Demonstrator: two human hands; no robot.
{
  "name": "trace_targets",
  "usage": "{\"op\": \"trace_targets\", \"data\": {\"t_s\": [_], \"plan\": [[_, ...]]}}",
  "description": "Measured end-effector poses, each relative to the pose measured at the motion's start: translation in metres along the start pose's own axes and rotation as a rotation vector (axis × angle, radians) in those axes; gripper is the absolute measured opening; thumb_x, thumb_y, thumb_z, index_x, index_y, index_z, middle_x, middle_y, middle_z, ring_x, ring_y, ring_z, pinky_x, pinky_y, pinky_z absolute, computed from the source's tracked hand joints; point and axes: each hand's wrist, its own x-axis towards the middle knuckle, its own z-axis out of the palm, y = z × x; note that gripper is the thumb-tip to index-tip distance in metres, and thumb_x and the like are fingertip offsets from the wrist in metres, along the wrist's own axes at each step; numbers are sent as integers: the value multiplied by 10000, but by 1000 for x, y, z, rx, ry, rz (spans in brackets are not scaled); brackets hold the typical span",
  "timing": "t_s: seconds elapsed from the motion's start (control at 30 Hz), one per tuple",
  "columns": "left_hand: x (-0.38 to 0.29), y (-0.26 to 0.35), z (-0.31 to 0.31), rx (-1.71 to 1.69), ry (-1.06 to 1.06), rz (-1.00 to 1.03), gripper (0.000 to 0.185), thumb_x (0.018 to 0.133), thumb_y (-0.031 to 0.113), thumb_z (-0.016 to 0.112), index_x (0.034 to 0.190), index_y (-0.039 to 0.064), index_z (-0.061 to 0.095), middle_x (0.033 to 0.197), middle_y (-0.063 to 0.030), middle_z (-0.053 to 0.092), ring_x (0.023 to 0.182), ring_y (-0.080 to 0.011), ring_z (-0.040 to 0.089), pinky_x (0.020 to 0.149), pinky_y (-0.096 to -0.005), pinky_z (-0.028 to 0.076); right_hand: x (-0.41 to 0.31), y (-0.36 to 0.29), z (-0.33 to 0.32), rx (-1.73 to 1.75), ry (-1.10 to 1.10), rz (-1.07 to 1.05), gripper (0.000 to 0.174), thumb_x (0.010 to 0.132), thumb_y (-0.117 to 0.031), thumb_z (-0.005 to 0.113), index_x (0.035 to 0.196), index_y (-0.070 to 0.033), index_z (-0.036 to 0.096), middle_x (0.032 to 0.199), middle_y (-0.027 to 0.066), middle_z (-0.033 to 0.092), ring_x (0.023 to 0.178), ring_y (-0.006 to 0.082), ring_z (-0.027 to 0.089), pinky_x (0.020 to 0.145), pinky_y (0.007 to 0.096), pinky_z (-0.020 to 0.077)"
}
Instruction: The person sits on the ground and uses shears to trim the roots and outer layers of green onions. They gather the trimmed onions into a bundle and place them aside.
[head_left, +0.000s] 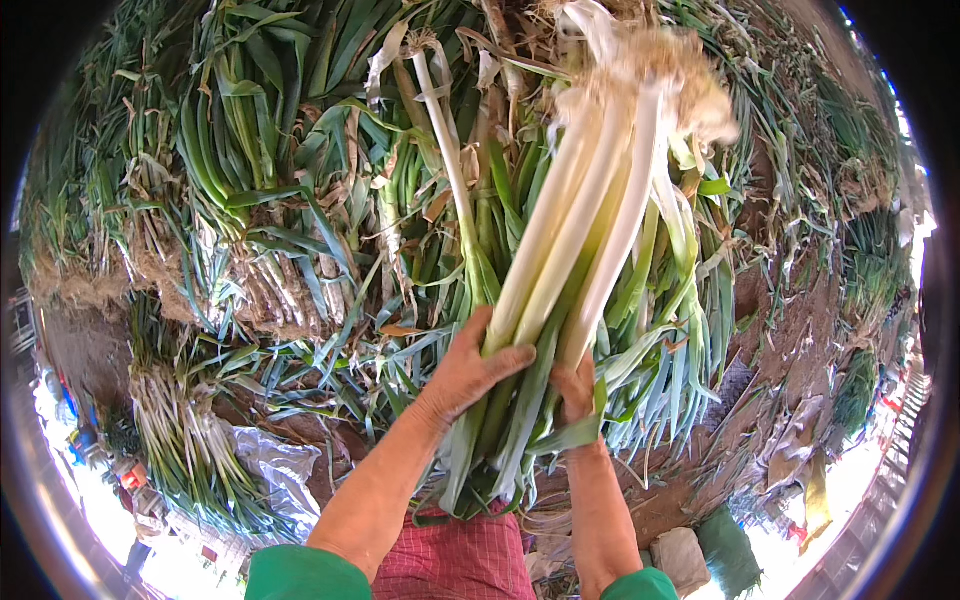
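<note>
Several thick green onion stalks (559, 247) fan upward in front of me, white shafts up and leaves hanging towards my lap. My left hand (472, 367) wraps around the stalks on the left of the bunch, its thumb across the front. On the other side, my right hand (577, 390) grips the bunch's right stalk where white turns green; leaves hide part of its fingers. The shaggy roots (675, 82) at the top are blurred. Behind the bunch lie loose green onions (457, 172) with dry, peeling skins.
Heaps of green onions (247, 127) cover the ground ahead and to the left. A bundle of thinner onions (184, 427) lies at lower left beside a silvery plastic sheet (277, 465). Bare soil (780, 322) with leaf scraps shows at right, and a green sack (727, 551) stands at lower right.
</note>
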Motion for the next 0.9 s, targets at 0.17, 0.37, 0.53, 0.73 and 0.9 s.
{"op": "trace_targets", "data": {"t_s": [0.17,0.37,0.53,0.73,0.9], "plan": [[57,39,-34,-159,56,69,899,810,358,800,1522,70,334,1304,-164,599,1191,-250,576,1028,-353,459,94,-19,46,-61,-54,-68,596,852,-230,612,1381,9,473,1184,102,613,1067,183,578,949,321,466],[132,0,-70,-435,13,-73,703,860,375,755,1422,62,470,1169,-96,650,1016,-195,627,894,-330,515,168,20,54,-82,69,108,583,801,-269,664,1297,11,539,1137,135,626,1024,228,600,906,354,494],[136,-16,-78,-314,73,-72,564,850,420,761,1228,27,614,1018,-58,684,869,-158,647,789,-299,522,169,37,47,28,-16,135,629,777,-293,707,1302,12,542,1092,157,653,980,251,622,893,358,512],[66,43,-76,-176,85,-72,526,884,437,709,1216,38,618,1005,-46,690,867,-149,655,791,-276,522,110,-18,79,-104,-93,193,670,865,-316,641,1404,29,440,1214,155,611,1077,222,596,937,332,487],[12,65,-90,-356,148,-169,630,883,542,699,1265,47,624,1091,-92,698,931,-195,660,873,-313,525,62,-35,122,-214,-7,87,646,867,-403,677,1294,49,502,1115,154,620,1032,223,589,930,357,476]]}}
